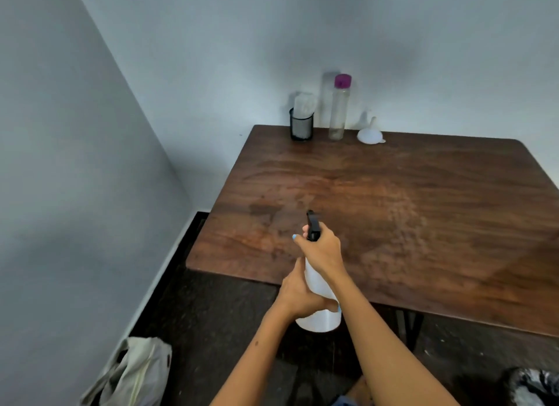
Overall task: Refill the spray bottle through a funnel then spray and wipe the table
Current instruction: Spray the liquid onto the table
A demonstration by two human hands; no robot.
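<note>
A white spray bottle (320,318) with a black trigger head (312,225) is held over the near edge of the brown wooden table (423,200), nozzle pointing out across the tabletop. My left hand (298,293) grips the bottle's body from the left. My right hand (323,251) is wrapped round the neck and the trigger head. A white funnel (369,133) lies upside down at the table's far edge. Beside it stands a tall clear bottle (338,112) with a purple cap. Fine droplets speckle the wood right of centre.
A black mesh cup (301,127) holding white cloth or paper stands at the table's far left corner, against the wall. A pale bag (133,375) lies on the dark floor at lower left. A dark lined bin (535,387) shows at lower right.
</note>
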